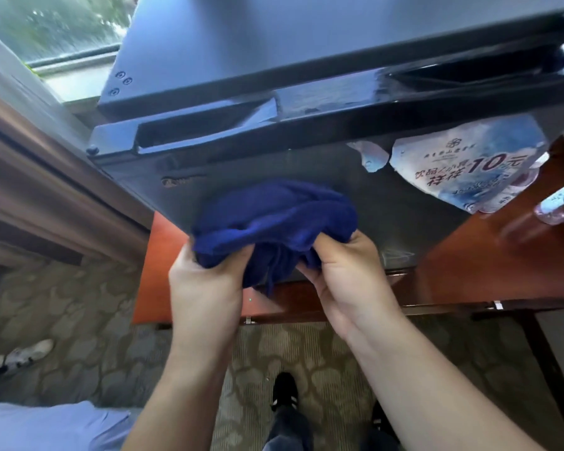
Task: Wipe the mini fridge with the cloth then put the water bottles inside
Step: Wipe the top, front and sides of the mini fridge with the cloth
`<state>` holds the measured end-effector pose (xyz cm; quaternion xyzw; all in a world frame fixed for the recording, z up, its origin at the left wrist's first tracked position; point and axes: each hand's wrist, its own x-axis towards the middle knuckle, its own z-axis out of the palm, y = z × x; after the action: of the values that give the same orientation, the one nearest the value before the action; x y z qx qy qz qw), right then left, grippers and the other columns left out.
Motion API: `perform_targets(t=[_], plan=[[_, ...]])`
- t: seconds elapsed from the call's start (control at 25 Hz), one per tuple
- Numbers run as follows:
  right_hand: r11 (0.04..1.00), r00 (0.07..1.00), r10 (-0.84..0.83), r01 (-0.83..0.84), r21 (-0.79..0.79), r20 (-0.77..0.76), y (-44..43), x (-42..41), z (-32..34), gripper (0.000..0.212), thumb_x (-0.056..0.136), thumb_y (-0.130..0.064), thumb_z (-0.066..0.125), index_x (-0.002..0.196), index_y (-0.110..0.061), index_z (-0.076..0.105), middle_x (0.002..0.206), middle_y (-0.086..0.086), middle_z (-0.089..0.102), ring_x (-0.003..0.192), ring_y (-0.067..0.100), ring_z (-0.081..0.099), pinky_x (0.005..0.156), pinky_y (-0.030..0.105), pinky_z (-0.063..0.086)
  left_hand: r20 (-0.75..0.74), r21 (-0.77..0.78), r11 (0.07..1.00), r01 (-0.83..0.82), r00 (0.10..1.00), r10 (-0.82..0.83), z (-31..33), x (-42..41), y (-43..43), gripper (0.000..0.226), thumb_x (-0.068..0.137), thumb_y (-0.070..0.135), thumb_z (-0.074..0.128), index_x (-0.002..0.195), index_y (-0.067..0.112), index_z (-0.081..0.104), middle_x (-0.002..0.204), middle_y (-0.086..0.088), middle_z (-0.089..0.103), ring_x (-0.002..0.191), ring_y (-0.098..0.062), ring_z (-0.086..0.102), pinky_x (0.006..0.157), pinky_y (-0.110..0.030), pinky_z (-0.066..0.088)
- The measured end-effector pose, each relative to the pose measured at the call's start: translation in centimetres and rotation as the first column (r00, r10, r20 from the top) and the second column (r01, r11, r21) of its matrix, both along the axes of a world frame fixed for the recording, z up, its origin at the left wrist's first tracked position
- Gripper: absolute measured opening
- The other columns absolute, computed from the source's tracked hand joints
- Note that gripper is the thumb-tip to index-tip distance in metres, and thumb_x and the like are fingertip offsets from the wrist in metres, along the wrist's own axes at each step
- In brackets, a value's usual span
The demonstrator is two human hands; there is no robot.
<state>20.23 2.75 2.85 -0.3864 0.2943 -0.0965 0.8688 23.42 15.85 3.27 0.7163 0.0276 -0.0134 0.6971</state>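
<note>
Together, the left hand (pixel 205 281) and right hand (pixel 345 275) reach forward side by side, fingers curled, both gripping a bunched blue cloth (pixel 274 219). It is held low against the dark door of the mini fridge (pixel 306 164), just above the wooden worktop's (pixel 502 255) front edge. A torn sticker (pixel 463 167) on the door's right side reads "饮品/小食" and "10元". A water bottle (pixel 559 203) lies on the wood at far right.

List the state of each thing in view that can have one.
mini fridge: door shut.
blue cloth: bunched, against the door front.
left hand: grips the cloth.
right hand: grips the cloth.
sticker: on the door, torn.
water bottle: outside the fridge, blurred.
</note>
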Motion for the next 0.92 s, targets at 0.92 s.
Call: perform_targets(t=[0.92], plan=[[0.992, 0.975, -0.053, 0.077, -0.102, 0.216, 0.4, 1.0, 5.2, 0.011, 0.084, -0.013, 0.078, 0.090, -0.004, 0.075, 0.082, 0.016, 0.065, 0.080, 0.024, 0.061, 0.070, 0.039, 0.054, 0.332, 0.097, 0.995, -0.001, 0.943, -0.032, 7.4, 0.2, 1.2, 0.023, 0.088, 0.025, 0.081, 0.104, 0.012, 0.071, 0.087, -0.001, 0.076, 0.078, -0.007, 0.063, 0.070, -0.030, 0.055]])
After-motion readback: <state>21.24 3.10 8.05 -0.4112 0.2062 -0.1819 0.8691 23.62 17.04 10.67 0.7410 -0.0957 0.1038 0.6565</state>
